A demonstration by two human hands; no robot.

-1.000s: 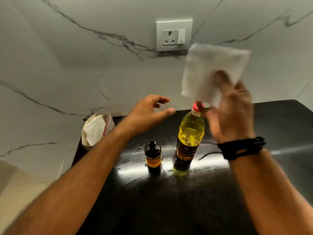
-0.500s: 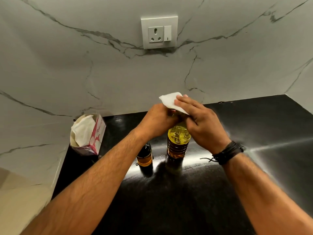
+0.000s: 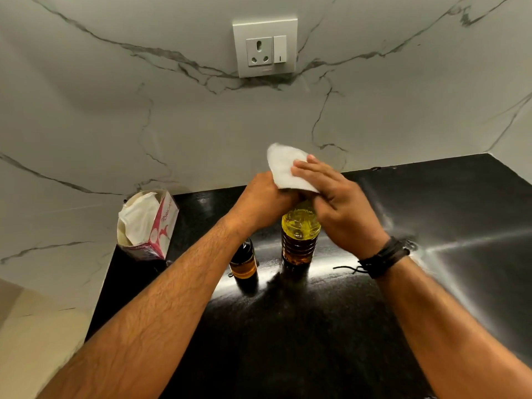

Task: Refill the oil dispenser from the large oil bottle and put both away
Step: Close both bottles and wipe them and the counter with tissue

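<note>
Head view, looking down on a black countertop (image 3: pixel 316 326) set against a veined marble wall (image 3: pixel 144 110). The large oil bottle (image 3: pixel 299 237) stands upright near the centre of the counter, its yellow oil visible through the clear ribbed wall; its neck and cap are hidden beneath the two hands. The left hand (image 3: pixel 263 203) reaches in from 7 o'clock and is clenched around the top of the bottle. The right hand (image 3: pixel 339 205) reaches in from 4 o'clock and presses a white tissue (image 3: pixel 283 168) over the bottle top, fingers (image 3: pixel 309 169) laid flat on the paper; the tissue projects upward toward 11 o'clock beyond the fingertips. Whether the cap is on the bottle cannot be told, since both hands cover it. A dark braided wristband (image 3: pixel 383 257) circles the right wrist, with a loose cord trailing toward 9 o'clock. The oil dispenser (image 3: pixel 244 262), a small dark bottle with an amber band, stands upright just beside the large bottle at its 9 o'clock, partly covered by the left forearm and apparently apart from the bottle. At 10 o'clock from the bottles, in the counter's far corner, sits an open pink-and-white tissue box (image 3: pixel 161 226) with white tissue bulging from its top. At 12 o'clock a wall socket with switch (image 3: pixel 264 47) is mounted on the marble.
</note>
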